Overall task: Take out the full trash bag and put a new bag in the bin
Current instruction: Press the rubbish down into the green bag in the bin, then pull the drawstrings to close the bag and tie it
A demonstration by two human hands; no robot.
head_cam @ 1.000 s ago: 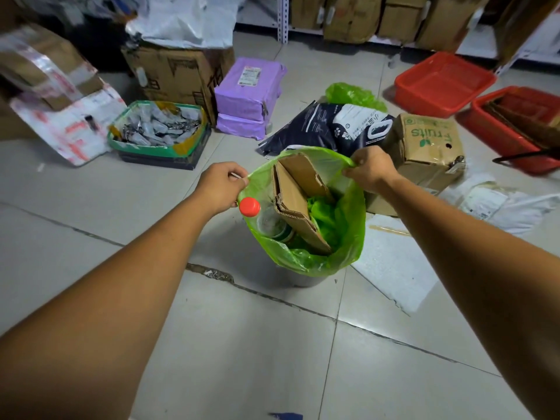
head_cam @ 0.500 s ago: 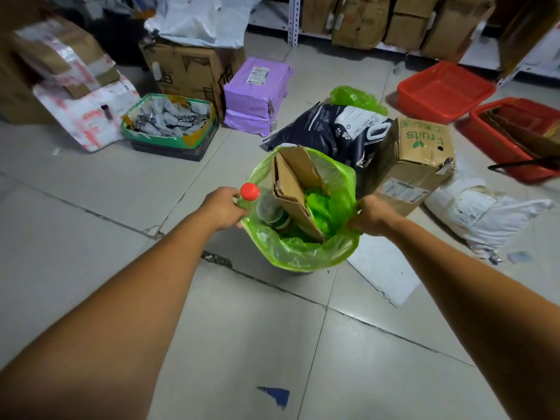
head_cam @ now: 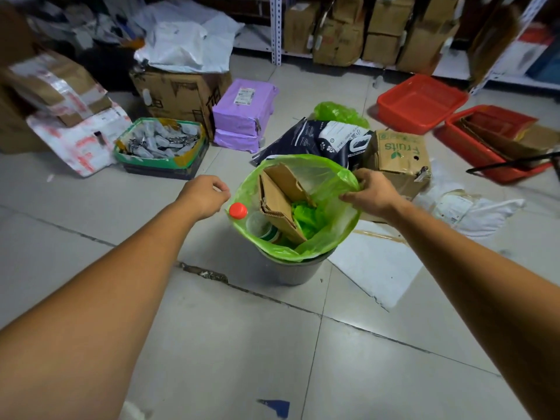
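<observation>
A grey bin (head_cam: pixel 291 272) stands on the tiled floor, lined with a full green trash bag (head_cam: pixel 330 237) whose rim is raised above the bin's edge. Inside stand a folded cardboard piece (head_cam: pixel 281 195), a clear bottle with a red cap (head_cam: pixel 238 210) and crumpled green plastic (head_cam: pixel 306 216). My right hand (head_cam: pixel 371 194) pinches the bag's right rim. My left hand (head_cam: pixel 206 195) is loosely curled just left of the bag's rim, with no plastic visible between its fingers. Another crumpled green bag (head_cam: pixel 339 112) lies on the floor behind.
A "fruits" carton (head_cam: pixel 400 159) and a dark printed sack (head_cam: pixel 315 140) crowd the bin's far side. Purple parcels (head_cam: pixel 242 110), a green-edged tray (head_cam: pixel 160 144) and cartons sit to the left, two red trays (head_cam: pixel 421 101) at right. A white sheet (head_cam: pixel 375 268) lies by the bin.
The bag's rim has come up off the bin, so the grey bin wall now shows. My left hand has let go of the left rim. My right hand shifted to the far-right rim.
</observation>
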